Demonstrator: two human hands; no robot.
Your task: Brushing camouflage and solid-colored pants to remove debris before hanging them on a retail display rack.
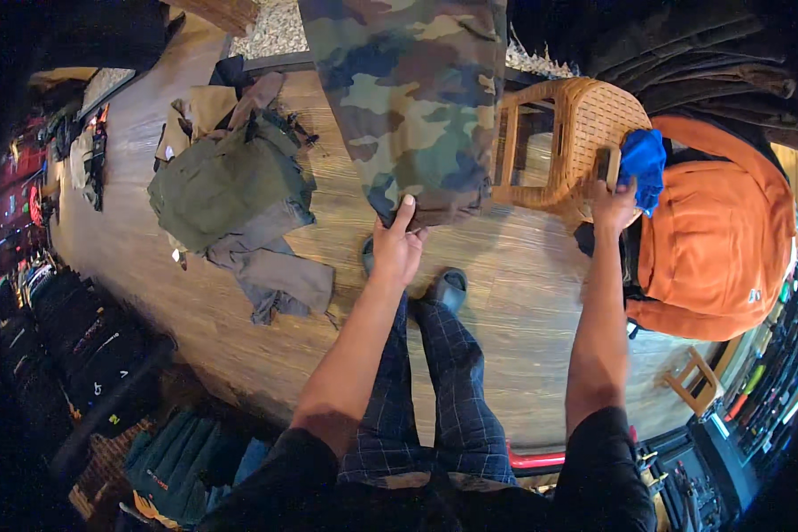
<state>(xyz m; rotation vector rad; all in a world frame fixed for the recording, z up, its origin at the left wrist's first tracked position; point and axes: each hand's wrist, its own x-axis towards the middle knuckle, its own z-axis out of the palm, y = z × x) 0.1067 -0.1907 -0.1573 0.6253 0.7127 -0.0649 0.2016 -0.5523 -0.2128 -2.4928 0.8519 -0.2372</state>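
A pair of camouflage trousers [426, 97] hangs in front of me, its upper end out of view. At its lower left edge, my left hand [397, 246] is closed on the hem, thumb on top. To the right, my right hand [614, 206] is closed around a flat light-brown piece [614, 168] that looks wooden; its kind does not show. A crumpled blue cloth [644, 168] is right beside that hand; whether the hand holds it too, I cannot tell. Behind them stands a wicker stool [598, 115].
A pile of olive, grey and tan clothes [230, 186] lies on the wooden floor [514, 355] at the left. An orange backpack [714, 239] stands at the right. Dark garments [709, 66] hang at the far right, and folded clothes [89, 346] are stacked at the left.
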